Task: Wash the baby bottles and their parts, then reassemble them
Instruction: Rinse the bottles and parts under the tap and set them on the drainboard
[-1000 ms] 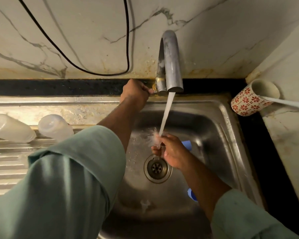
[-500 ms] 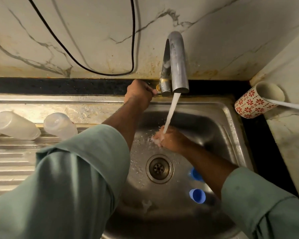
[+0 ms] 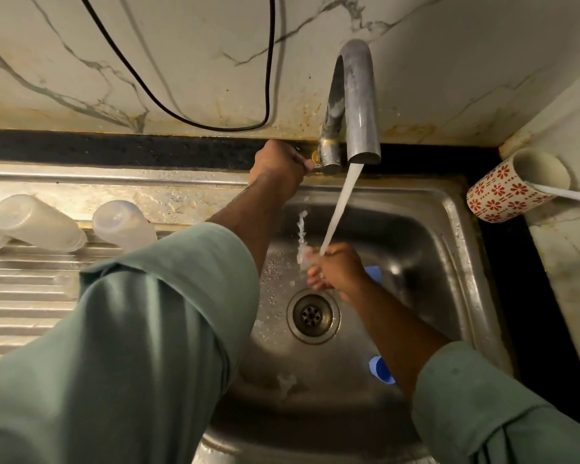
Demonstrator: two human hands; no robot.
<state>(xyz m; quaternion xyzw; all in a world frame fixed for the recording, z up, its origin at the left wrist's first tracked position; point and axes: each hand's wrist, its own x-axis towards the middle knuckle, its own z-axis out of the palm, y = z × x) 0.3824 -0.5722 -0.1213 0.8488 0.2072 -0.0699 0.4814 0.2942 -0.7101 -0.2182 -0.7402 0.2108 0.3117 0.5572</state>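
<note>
The right hand (image 3: 337, 267) has been lifted into the water (image 3: 340, 209) — something small is gripped there for rinsing; the tap handle (image 3: 310, 164) is held by the left hand (image 3: 278, 164).

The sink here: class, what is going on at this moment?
A person is rinsing a small clear part, gripped in the right hand, under water running from the tap. The left hand grips the tap handle. Two blue caps lie in the sink, and clear bottles lie on the draining board.
</note>
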